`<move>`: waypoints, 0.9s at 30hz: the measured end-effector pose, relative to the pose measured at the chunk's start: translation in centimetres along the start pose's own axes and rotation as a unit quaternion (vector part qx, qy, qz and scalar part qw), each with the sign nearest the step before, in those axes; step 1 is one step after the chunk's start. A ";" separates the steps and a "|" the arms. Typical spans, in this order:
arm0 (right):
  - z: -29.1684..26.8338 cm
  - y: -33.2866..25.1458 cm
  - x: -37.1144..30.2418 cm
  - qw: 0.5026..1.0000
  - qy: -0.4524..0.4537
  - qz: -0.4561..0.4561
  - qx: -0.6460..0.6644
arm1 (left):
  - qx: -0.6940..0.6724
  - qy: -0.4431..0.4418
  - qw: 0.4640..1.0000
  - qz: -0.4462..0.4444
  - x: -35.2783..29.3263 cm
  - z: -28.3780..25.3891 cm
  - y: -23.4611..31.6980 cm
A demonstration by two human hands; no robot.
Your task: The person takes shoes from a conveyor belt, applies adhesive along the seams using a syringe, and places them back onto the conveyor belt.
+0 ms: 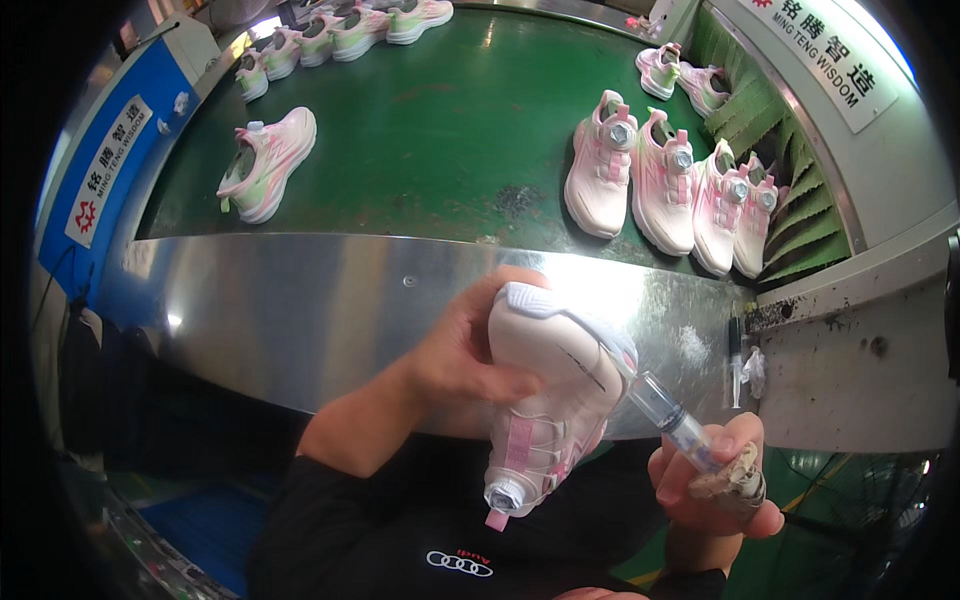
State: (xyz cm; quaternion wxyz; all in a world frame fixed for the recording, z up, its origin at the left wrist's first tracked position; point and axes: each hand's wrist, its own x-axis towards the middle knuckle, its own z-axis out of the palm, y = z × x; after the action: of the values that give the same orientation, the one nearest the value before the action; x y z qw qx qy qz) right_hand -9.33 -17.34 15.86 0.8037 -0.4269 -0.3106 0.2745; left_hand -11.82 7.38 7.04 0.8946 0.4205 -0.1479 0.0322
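The left hand (462, 350) grips a pink-and-white shoe (548, 395), toe up, while the right hand (712, 478) presses a syringe (668, 412) against its side. 4 matching shoes (668, 180) stand together on the green conveyor belt (440, 130) beyond.

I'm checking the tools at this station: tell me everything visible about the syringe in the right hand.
The clear plastic syringe has a see-through barrel and a thin needle slanting up-left, its tip meeting the sole edge of the white and pink sneaker gripped by the left hand. Its rear end, wrapped in grimy tape, sits in the right hand, whose fingers close around it.
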 end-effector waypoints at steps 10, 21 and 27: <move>-2.8 2.4 -2.6 0.995 0.003 -0.013 0.103 | -0.028 0.070 0.997 -0.005 0.1 -0.3 0.4; -4.3 4.8 -4.7 0.991 0.031 0.029 0.124 | -0.028 0.122 0.992 -0.021 1.0 -1.1 -0.2; -4.6 5.5 -5.6 0.993 0.019 0.042 0.109 | -0.029 0.134 0.990 -0.042 1.5 -1.4 -0.1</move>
State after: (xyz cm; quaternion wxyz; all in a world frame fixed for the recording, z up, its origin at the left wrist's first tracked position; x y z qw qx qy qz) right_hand -10.59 -21.02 7.63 0.8389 -0.3545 -0.2450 0.3324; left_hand -10.02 8.29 6.61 0.9186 0.3923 -0.0100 0.0468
